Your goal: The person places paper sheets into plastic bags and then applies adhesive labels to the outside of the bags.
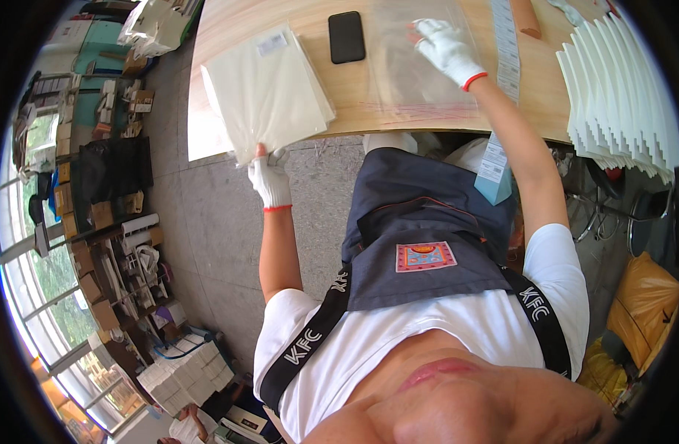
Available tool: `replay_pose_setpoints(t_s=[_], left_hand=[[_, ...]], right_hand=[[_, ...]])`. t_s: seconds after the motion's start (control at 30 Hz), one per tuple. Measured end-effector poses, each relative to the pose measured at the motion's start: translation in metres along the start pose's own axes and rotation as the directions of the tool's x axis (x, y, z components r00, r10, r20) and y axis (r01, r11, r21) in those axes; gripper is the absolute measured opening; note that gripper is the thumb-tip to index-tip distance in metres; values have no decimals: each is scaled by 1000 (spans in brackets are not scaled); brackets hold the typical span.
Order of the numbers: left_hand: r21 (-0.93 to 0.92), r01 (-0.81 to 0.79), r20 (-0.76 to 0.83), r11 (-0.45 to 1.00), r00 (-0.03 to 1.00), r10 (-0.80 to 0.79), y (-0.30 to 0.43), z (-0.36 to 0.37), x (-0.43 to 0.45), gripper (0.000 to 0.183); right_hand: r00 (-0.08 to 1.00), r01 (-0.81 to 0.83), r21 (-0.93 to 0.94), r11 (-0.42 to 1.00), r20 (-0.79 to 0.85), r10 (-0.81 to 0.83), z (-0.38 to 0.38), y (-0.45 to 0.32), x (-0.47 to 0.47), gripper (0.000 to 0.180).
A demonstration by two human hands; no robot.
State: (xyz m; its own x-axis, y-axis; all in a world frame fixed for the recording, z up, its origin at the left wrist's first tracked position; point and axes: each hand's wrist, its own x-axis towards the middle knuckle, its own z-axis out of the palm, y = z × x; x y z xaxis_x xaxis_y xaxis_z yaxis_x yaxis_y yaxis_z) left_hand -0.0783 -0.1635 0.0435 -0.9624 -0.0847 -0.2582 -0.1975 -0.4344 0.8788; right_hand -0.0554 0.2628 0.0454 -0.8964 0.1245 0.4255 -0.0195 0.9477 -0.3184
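My left hand [270, 175], in a white fingerless-tipped glove with a red cuff, grips the near corner of a stack of cream sheets in clear plastic sleeves [267, 89]. The thumb lies on top. A small printed label [271, 43] is on the uppermost sleeve, and the stack's near corner overhangs the table edge. My right hand [447, 53], gloved alike, lies over a pile of clear plastic bags [395, 72] with its fingers apart. Pinkish-red lines [417, 111] cross the pile's near end. Between the two piles rests a black smartphone [347, 38].
A strip of printed labels [506, 50] runs over the edge of the wooden table [339, 105]. Fanned white folded stacks [617, 94] stand at the right, near a brown roll [525, 19]. A chair [647, 216] and yellow bag [642, 299] are at right. Loaded shelves line the left; another person [192, 424] is there.
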Motion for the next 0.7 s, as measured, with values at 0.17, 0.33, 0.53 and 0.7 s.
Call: replay_pose_setpoints(t_s=[0.17, 0.33, 0.53, 0.7], left_hand=[[102, 248, -61, 964, 968, -242, 0, -10, 25, 19], [730, 166, 113, 663, 927, -357, 75, -32, 33, 29], [683, -15, 102, 730, 992, -75, 57, -45, 142, 44], [863, -90, 179, 497, 975, -135, 40, -2, 141, 53]], right_hand=[[889, -451, 853, 262, 456, 44, 60, -91, 12, 35], [850, -505, 616, 605, 477, 224, 84, -132, 33, 60], [768, -636, 600, 486, 556, 318, 111, -189, 60, 60], [827, -517, 455, 725, 483, 286, 121, -208, 50, 44]])
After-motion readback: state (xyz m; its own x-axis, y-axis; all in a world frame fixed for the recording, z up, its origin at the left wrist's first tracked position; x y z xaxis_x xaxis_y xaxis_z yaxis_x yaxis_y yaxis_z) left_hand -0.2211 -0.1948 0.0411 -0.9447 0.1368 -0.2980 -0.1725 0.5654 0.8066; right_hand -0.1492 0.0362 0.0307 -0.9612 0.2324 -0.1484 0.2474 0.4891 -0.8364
